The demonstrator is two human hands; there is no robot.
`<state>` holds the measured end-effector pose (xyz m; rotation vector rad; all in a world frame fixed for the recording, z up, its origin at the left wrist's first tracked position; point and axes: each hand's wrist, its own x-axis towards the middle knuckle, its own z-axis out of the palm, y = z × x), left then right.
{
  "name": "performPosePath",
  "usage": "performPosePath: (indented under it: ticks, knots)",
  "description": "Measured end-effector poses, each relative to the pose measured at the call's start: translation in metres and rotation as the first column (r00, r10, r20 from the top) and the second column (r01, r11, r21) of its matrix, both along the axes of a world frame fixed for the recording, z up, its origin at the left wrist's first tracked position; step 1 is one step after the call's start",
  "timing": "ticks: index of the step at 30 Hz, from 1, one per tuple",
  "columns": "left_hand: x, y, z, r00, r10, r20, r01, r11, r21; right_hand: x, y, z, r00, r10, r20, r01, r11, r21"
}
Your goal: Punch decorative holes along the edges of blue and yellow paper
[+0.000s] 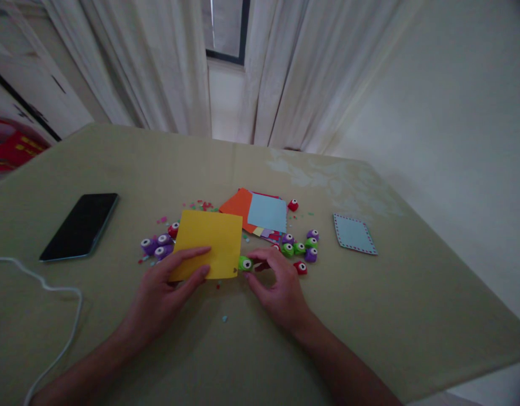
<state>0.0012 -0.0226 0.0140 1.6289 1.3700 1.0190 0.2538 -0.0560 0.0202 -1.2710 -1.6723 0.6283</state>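
Near the middle of the bench (412, 316), the left hand (162, 287) is holding a yellow paper (211, 239), its grip closing over the near left part with thumb and forefinger lying on the face. At the sheet's right edge, beside the near right corner, the right hand (280, 285) is grasping a green punch (245, 263), its grip pinching the body between thumb and fingers. Just left of the punch, a small dark heart-shaped mark (235, 270) is showing, apparently a cut hole, so the step in hand is probably one of setting the punch along the edge. Whether the edge is sitting inside the slot, I cannot tell. The next move seems to be calling for a flat, steady sheet and a squeeze with the punch lining up clear of that mark. Beyond the yellow paper, a stack of coloured sheets (238, 206) is lying fanned; purple and red punches (163, 240) are standing to the left, mixed punches (299, 248) to the right. Farther right, a pale blue square (355, 234) is resting, red dots running along its edges.
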Motion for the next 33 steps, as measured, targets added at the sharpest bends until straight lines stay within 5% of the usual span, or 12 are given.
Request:
performPosePath:
  ticks: [20,33]
  knots:
    - [0.0008,0.0016,0.003,0.999,-0.03,-0.031,0.031,0.999,0.032,0.0,0.0,-0.0012,0.996,-0.023,-0.082,0.018,0.998,-0.061]
    - [0.0023,-0.0004,0.0047,0.998,-0.01,0.055,0.013,0.998,-0.058,0.0,-0.0003,0.0,0.997,0.002,-0.076,-0.006,0.999,-0.049]
